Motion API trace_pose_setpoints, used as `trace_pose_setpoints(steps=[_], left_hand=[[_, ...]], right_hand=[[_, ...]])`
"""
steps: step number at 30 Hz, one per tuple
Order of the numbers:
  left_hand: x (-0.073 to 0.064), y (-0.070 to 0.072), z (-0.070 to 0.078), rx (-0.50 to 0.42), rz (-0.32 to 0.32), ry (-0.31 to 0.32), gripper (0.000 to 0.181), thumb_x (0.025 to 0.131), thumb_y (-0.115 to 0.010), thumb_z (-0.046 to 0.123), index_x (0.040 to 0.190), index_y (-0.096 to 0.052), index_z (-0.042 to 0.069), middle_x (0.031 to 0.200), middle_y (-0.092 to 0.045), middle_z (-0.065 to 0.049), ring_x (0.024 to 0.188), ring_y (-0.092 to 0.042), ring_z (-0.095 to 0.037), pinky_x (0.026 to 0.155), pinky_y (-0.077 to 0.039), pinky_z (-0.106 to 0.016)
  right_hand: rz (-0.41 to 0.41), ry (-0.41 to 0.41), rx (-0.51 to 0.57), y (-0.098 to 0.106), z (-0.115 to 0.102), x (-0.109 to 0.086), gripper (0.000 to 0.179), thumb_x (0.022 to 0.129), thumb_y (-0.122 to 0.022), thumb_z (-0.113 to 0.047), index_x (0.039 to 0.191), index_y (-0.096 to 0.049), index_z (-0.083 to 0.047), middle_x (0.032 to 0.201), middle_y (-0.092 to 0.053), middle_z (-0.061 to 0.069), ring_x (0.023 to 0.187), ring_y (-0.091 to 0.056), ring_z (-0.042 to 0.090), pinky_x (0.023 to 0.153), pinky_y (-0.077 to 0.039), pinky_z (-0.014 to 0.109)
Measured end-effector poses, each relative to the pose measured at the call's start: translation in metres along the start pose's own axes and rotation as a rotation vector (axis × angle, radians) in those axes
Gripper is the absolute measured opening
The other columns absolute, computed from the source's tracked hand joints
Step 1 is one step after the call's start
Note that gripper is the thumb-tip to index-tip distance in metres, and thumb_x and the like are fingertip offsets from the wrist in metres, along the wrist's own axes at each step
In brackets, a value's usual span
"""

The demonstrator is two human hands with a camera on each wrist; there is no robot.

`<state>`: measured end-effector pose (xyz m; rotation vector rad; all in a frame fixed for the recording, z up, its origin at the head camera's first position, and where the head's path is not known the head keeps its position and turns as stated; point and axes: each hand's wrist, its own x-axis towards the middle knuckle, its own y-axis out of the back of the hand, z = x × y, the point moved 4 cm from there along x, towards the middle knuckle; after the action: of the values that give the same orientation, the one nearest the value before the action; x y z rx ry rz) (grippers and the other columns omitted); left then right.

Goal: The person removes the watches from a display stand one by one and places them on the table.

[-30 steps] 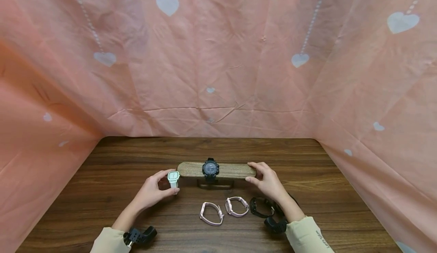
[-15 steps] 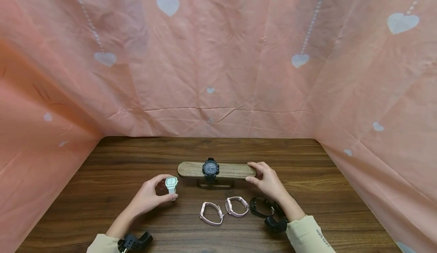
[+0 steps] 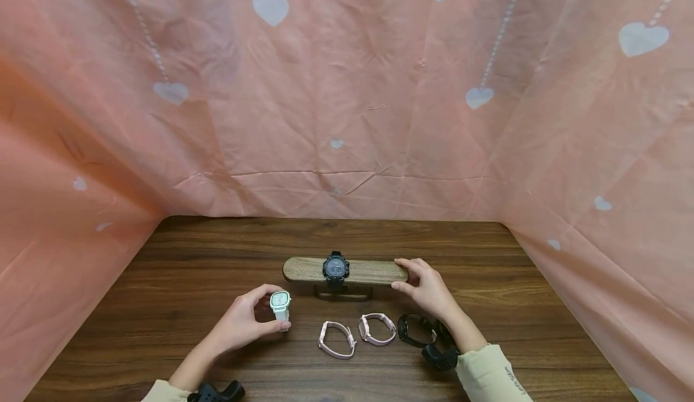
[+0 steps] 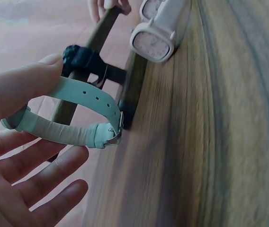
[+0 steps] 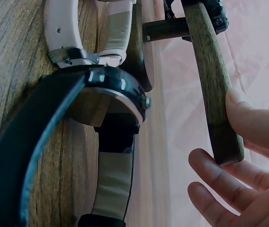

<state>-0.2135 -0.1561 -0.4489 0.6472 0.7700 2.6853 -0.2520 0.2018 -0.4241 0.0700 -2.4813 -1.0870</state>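
Note:
My left hand [image 3: 242, 322] pinches a mint-green wristwatch [image 3: 280, 301] by its strap, with the square dial facing up. In the left wrist view the buckled strap [image 4: 111, 111] forms a closed loop. The watch is held in front of the left end of a wooden watch stand [image 3: 374, 271], apart from it. A black digital watch [image 3: 336, 267] is fastened around the stand's bar, left of its middle. My right hand [image 3: 429, 287] grips the bar's right end between thumb and fingers, as the right wrist view also shows [image 5: 248, 156].
Two pink watches, one on the left [image 3: 337, 340] and one on the right [image 3: 376, 329], lie in front of the stand on the wooden table [image 3: 303, 378]. A black watch [image 3: 416, 331] lies to their right, and another dark one is partly hidden by the right forearm. Pink curtain [image 3: 347, 88] encloses the back and sides.
My left hand has drawn the mint-green watch away from the stand's left end toward me, then slightly right. The right hand keeps its grip on the bar.

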Motion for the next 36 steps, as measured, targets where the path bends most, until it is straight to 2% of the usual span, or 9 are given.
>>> trace_pose_setpoints(steps=[4,8,11,14,19,23,28,36], left_hand=[[-0.001,-0.004,0.023,0.012,-0.013,-0.038,0.048,0.067,-0.084,0.016,0.107,-0.059,0.011,0.085,-0.062,0.006,0.076,-0.059,-0.013,0.069,-0.050,-0.036],[-0.002,-0.011,0.021,0.000,-0.029,-0.046,0.048,0.068,-0.084,0.021,0.107,-0.058,0.016,0.084,-0.061,0.008,0.075,-0.060,-0.012,0.070,-0.050,-0.034],[-0.004,-0.019,0.004,-0.021,-0.045,-0.036,0.049,0.068,-0.083,0.032,0.108,-0.057,0.024,0.085,-0.061,0.012,0.077,-0.060,-0.011,0.073,-0.049,-0.033],[-0.004,-0.023,0.003,-0.036,-0.057,-0.027,0.049,0.068,-0.084,0.030,0.108,-0.057,0.023,0.086,-0.061,0.011,0.079,-0.060,-0.012,0.074,-0.049,-0.035],[-0.004,-0.027,0.010,-0.045,-0.064,-0.012,0.049,0.067,-0.085,0.020,0.108,-0.057,0.016,0.087,-0.062,0.008,0.080,-0.060,-0.012,0.075,-0.049,-0.040],[-0.003,-0.027,0.025,-0.062,-0.076,-0.009,0.049,0.066,-0.084,0.011,0.107,-0.057,0.009,0.087,-0.064,0.000,0.078,-0.060,-0.010,0.074,-0.050,-0.039],[-0.003,-0.025,0.040,-0.072,-0.090,-0.024,0.047,0.067,-0.083,0.010,0.105,-0.057,0.006,0.087,-0.065,-0.004,0.078,-0.061,-0.007,0.073,-0.050,-0.035],[-0.005,-0.027,0.040,-0.118,-0.090,-0.051,0.048,0.067,-0.083,0.007,0.106,-0.056,0.002,0.094,-0.065,-0.009,0.087,-0.062,-0.011,0.078,-0.050,-0.032]], right_hand=[[0.008,-0.010,0.011,-0.001,0.002,0.000,0.048,0.072,-0.080,-0.014,0.116,-0.063,-0.004,0.090,-0.057,0.001,0.072,-0.051,0.025,0.061,-0.039,0.027],[0.018,-0.016,0.029,-0.001,0.004,-0.001,0.048,0.072,-0.080,-0.014,0.116,-0.064,-0.006,0.090,-0.058,0.001,0.072,-0.052,0.021,0.060,-0.041,0.027],[0.022,-0.025,0.052,-0.001,0.005,-0.002,0.048,0.071,-0.081,-0.013,0.116,-0.064,-0.007,0.089,-0.058,0.001,0.071,-0.054,0.017,0.060,-0.043,0.027],[0.027,-0.043,0.080,-0.002,0.006,-0.003,0.049,0.071,-0.081,-0.012,0.116,-0.064,-0.006,0.087,-0.058,0.001,0.070,-0.054,0.015,0.060,-0.044,0.026],[0.034,-0.064,0.121,-0.001,0.008,-0.002,0.049,0.070,-0.081,-0.011,0.116,-0.064,-0.005,0.083,-0.057,0.002,0.070,-0.054,0.017,0.060,-0.044,0.026],[0.035,-0.065,0.134,-0.001,0.008,-0.002,0.050,0.070,-0.081,-0.010,0.116,-0.063,-0.003,0.083,-0.057,0.003,0.071,-0.054,0.019,0.060,-0.044,0.025],[0.040,-0.066,0.138,-0.001,0.008,-0.002,0.049,0.070,-0.081,-0.010,0.116,-0.064,-0.004,0.082,-0.057,0.002,0.070,-0.053,0.016,0.059,-0.043,0.025],[0.035,-0.054,0.114,-0.003,0.008,-0.002,0.049,0.070,-0.081,-0.011,0.116,-0.063,-0.004,0.086,-0.057,0.001,0.069,-0.053,0.012,0.059,-0.044,0.025]])
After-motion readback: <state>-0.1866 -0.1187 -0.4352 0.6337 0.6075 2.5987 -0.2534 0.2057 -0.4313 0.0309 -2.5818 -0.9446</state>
